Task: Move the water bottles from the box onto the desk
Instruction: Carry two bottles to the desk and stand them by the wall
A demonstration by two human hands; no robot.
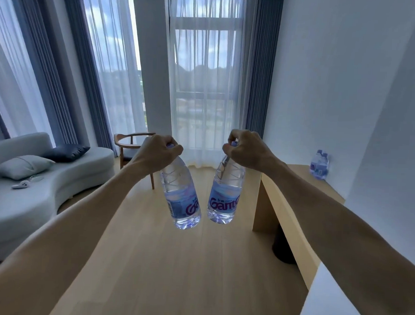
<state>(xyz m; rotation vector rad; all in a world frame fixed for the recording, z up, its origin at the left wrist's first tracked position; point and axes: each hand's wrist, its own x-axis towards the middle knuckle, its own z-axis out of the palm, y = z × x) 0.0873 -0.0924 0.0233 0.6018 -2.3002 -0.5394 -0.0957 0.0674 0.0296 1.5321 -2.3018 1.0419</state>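
My left hand (157, 152) grips the cap and neck of a clear water bottle (180, 194) with a blue and purple label. My right hand (246, 150) grips the cap of a second, matching bottle (225, 196). Both bottles hang in the air side by side, over the wooden floor, left of the desk. The light wooden desk (303, 183) runs along the right wall. A few more water bottles (319, 165) stand together at its far end by the wall. No box is in view.
A pale curved sofa (33, 197) with cushions fills the left side. A wooden chair (133, 149) stands near the curtained windows. A dark round bin (284, 246) sits under the desk. A white surface (333, 303) lies at the lower right.
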